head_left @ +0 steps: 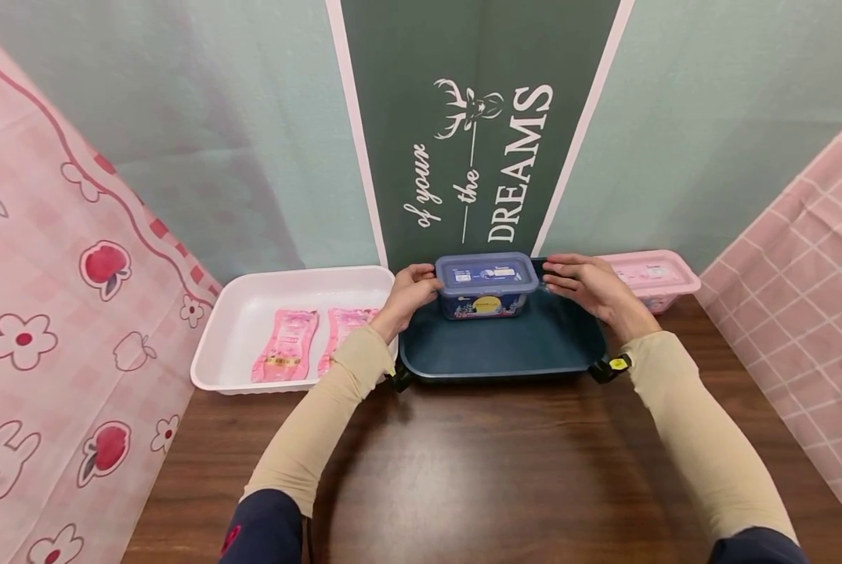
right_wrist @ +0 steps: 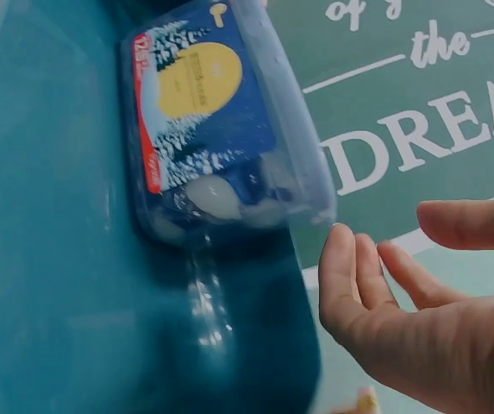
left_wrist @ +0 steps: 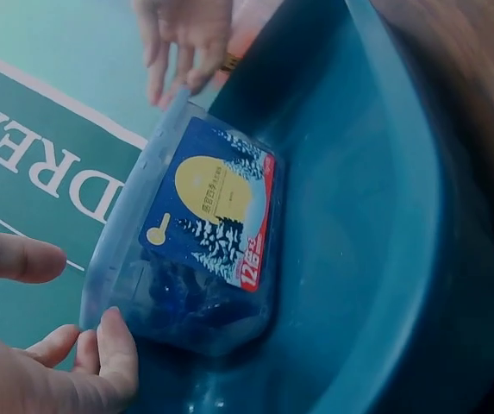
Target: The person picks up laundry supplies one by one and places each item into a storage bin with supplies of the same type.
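A lidded blue plastic box [head_left: 482,305] with a yellow moon and snowy trees on its label [left_wrist: 212,198] stands at the back of a dark teal tray [head_left: 498,356]. My left hand [head_left: 411,294] is at the box's left end, its fingertips touching the lid's rim, while the thumb stands off in the left wrist view. Off the box's right end, my right hand [head_left: 590,286] has its fingers extended and holds nothing. In the right wrist view a small gap separates those fingertips [right_wrist: 340,246] from the lid corner.
To the left stands a white tray [head_left: 233,321] with two pink packets [head_left: 287,345], one partly behind my left arm. A pink lidded box [head_left: 656,274] sits right of the teal tray, partly covered by my right hand. Curtains enclose the brown wooden table [head_left: 477,470].
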The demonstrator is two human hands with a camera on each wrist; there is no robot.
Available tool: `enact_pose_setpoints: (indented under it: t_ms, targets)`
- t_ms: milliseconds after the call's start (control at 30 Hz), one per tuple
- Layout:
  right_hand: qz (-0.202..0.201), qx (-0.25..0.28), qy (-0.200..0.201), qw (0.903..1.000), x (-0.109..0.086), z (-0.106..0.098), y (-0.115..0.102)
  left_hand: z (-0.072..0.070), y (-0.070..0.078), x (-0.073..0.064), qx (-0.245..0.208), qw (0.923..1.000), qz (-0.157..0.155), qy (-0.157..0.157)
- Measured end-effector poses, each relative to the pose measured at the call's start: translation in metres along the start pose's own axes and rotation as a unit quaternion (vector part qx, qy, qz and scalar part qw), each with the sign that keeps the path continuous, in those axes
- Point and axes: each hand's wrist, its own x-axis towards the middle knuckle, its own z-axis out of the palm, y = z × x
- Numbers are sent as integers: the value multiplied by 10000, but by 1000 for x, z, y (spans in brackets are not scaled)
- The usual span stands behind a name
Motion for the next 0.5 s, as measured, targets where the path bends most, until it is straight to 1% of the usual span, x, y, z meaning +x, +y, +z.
enact_pose_setpoints:
  t_ms: [67, 133, 167, 200, 233, 267, 300, 333, 367, 433, 467, 500]
  targets:
    - [-173, -25, -25, 9998, -5, -5, -2, 0, 0, -2, 291, 9995, 121, 60]
    - [-383, -63, 62, 9992, -10, -11, -3, 0, 0, -4, 605, 9978, 252, 117]
    - [-499, -194, 173, 9984, -12, -14, -4, -1, 0, -6, 790, 9962, 320, 163]
    - [-629, -339, 240, 9972, -15, -16, -5, -2, 1, -8, 946, 9945, 384, 215]
    - [-757, -606, 367, 9946, -18, -19, -6, -3, 1, -10, 1090, 9926, 458, 272]
    - [-876, -923, 509, 9906, -21, -23, -6, -4, 2, -12, 1232, 9904, 527, 344]
    - [-995, -1298, 690, 9841, -23, -26, -7, -5, 2, -14, 1362, 9881, 595, 401]
    - [-1115, -1730, 833, 9750, -26, -30, -8, -7, 2, -16, 1475, 9858, 669, 440]
    - [-1222, -2248, 1004, 9615, -29, -34, -9, -8, 2, -17, 1586, 9835, 735, 460]
    - [-1384, -3100, 1321, 9313, -33, -42, -11, -11, 2, -22, 1829, 9783, 898, 375]
    - [-1468, -3449, 1455, 9156, -35, -47, -11, -12, 1, -24, 2031, 9736, 1005, 277]
    - [-1563, -3767, 1562, 8996, -37, -52, -11, -13, 1, -27, 2273, 9669, 1153, 153]
